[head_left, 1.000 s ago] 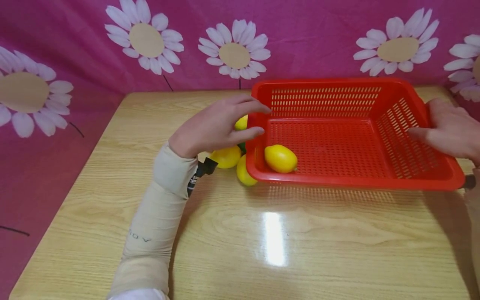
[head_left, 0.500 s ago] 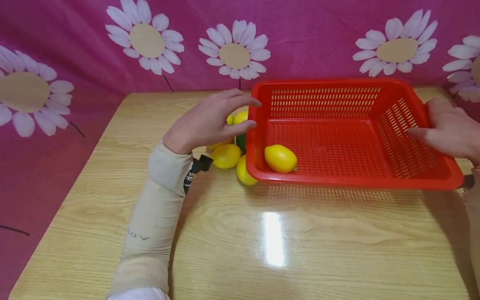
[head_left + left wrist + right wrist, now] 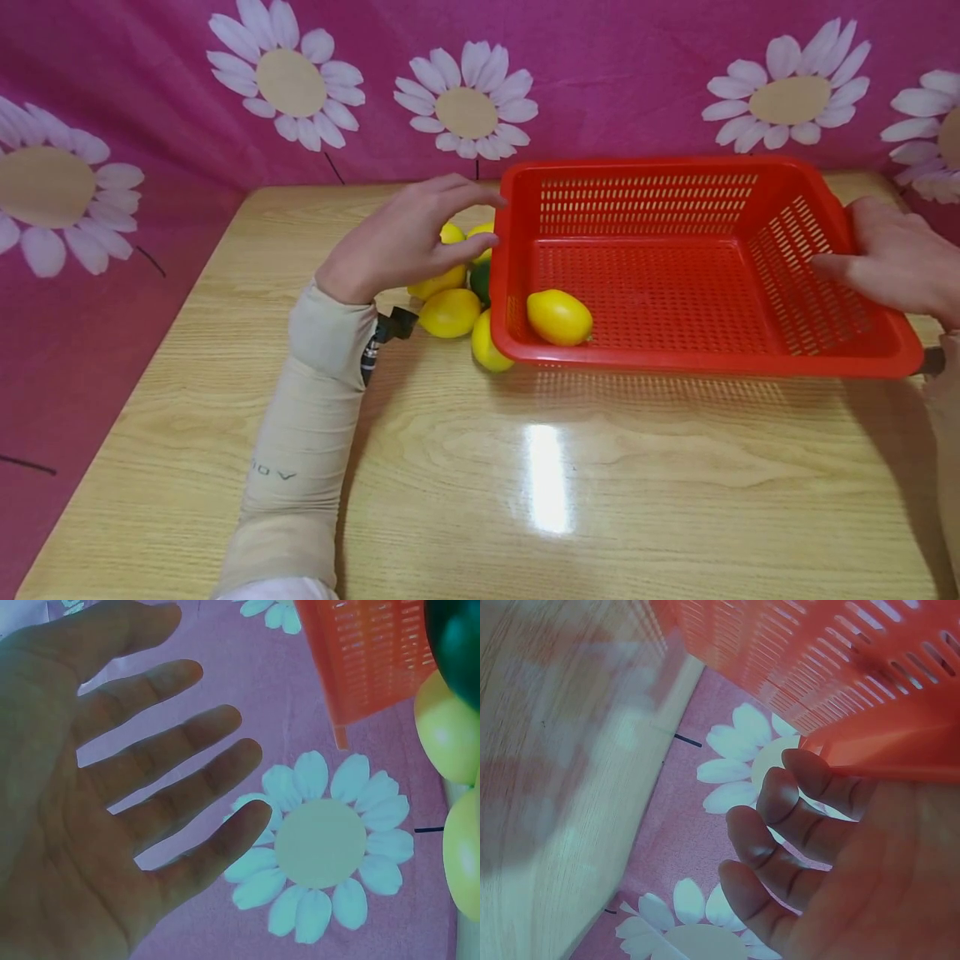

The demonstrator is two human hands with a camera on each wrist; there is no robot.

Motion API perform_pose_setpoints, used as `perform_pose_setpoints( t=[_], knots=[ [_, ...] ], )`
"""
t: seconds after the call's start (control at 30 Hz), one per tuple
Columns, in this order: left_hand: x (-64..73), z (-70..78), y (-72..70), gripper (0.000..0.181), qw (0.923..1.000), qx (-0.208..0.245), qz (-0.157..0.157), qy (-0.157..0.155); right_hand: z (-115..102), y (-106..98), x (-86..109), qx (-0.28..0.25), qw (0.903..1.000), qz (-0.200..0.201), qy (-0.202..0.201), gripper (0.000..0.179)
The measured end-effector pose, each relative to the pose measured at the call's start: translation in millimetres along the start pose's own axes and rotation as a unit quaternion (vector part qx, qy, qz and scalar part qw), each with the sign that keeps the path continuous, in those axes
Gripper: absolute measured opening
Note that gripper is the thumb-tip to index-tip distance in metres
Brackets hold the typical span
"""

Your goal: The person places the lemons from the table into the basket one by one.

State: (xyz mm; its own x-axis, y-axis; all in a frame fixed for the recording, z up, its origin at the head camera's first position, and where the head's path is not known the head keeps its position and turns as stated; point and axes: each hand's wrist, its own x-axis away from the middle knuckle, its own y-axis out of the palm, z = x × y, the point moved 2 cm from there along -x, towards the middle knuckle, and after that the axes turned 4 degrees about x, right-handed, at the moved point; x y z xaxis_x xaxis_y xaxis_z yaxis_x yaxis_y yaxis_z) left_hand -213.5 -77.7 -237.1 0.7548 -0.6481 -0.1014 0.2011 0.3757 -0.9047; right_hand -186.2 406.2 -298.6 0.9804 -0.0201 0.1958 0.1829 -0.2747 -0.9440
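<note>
A red plastic basket (image 3: pixel 645 362) with slotted walls is at the back right of the table. One lemon (image 3: pixel 559 317) lies inside it, near the front left corner. My right hand (image 3: pixel 900 258) grips the basket's right rim, thumb over the inside and fingers outside, as the right wrist view shows. My left hand (image 3: pixel 408 237) hovers just left of the basket with its fingers spread (image 3: pixel 199 765), and holds nothing. Below and beside it several lemons (image 3: pixel 450 312) lie clustered against the basket's left side. Among them is a dark green fruit (image 3: pixel 481 282), partly hidden by the basket.
The wooden table (image 3: pixel 420 500) runs in front of the basket. A pink cloth with large white flowers (image 3: pixel 466 112) hangs behind the table and along its left. Both forearms wear beige sleeves (image 3: pixel 300 450), and a small black camera (image 3: pixel 396 323) sits at the left wrist.
My left hand has drawn back leftward from the basket's left rim, uncovering more of the lemons and the green fruit. My right hand and the basket have stayed almost still.
</note>
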Motion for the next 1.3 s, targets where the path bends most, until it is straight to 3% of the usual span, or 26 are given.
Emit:
perform_pose_setpoints(
  t=[0.2,0.57,1.0,1.3],
  knots=[
    [1.2,-6.1,-1.6,0.051,0.9995,-0.01,0.001,-0.03,-0.5,-0.1,0.9,-0.002,1.0,0.001,0.0,0.064],
    [-0.3,-19.7,-1.3,0.052,0.9983,0.0,-0.009,-0.057,0.6,0.9,1.7,-0.005,1.0,0.003,0.002,0.066],
    [-4.8,-35.8,3.3,0.05,0.9964,0.013,-0.041,-0.074,1.2,1.1,1.2,-0.008,1.0,-0.001,0.001,0.066],
    [-3.8,-42.3,6.1,0.052,0.9907,0.02,-0.079,-0.109,4.7,2.5,-2.0,-0.01,1.0,0.0,0.0,0.066]
  ],
)
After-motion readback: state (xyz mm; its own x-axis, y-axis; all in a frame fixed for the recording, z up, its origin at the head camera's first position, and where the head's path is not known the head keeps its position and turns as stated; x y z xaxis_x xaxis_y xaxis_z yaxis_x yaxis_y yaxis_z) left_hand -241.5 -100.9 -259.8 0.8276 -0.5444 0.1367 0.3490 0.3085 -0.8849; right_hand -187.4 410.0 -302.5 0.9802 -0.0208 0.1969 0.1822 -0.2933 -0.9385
